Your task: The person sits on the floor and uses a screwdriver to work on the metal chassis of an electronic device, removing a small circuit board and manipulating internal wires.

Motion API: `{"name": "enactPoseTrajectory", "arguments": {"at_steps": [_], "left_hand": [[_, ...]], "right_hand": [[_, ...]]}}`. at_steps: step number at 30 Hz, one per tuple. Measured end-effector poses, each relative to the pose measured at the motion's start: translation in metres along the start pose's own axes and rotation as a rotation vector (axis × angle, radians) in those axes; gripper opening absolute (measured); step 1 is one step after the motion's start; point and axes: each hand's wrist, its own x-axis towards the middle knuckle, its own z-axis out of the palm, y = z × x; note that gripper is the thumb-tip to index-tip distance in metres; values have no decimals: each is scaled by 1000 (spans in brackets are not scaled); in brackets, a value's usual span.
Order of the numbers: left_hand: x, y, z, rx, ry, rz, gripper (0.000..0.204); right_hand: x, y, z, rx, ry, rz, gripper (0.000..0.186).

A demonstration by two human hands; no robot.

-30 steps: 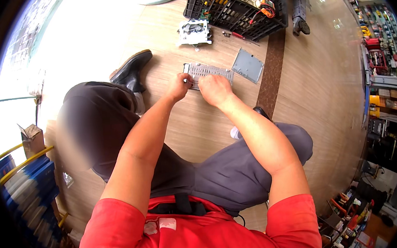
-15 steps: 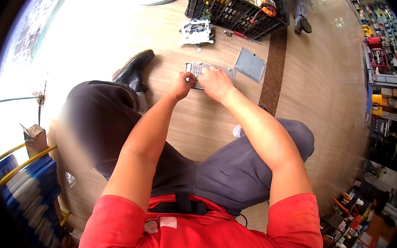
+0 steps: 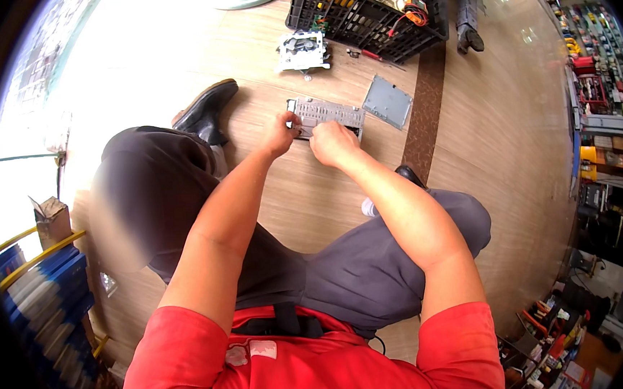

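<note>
The left hand [image 3: 278, 134] seems to pinch a grey, slotted, rectangular metal unit [image 3: 327, 112]. What the right hand [image 3: 335, 144] grips, I cannot tell. Near-edge work seems underway; the next move likely needs steadiness.

Near side of the floor [image 3: 298, 203]: open room led up to the metal case [image 3: 335, 113].
Case's near edge: left hand [image 3: 280, 134] and right hand [image 3: 335, 143] blocked it.
Left side: a gap parted case and black boot [image 3: 207, 111].
Right side: grey panel [image 3: 387, 102] obstructed.
Floor's far edge: white mechanism [image 3: 303, 51], red screwdriver [image 3: 371, 55], black crate [image 3: 349, 30] barred passage.
</note>
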Motion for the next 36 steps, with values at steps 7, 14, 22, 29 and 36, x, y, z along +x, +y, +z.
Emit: {"name": "enactPoseTrajectory", "arguments": {"at_steps": [7,14,22,29,36], "left_hand": [[1,-3,0,63,-17,-5,16],[-3,4,-2,63,-10,-12,17],[-1,5,1,89,4,-12,22],[-3,7,0,176,30,23,19],[-1,5,-1,70,-37,-31,17]], "right_hand": [[13,0,15,290,-32,102,30],[7,-14,9,106,-38,110,31],[-2,-21,-10,-358,-123,-154,24],[4,-8,-8,-481,50,-218,21],[-5,1,-9,-81,-9,-19,28]]}}
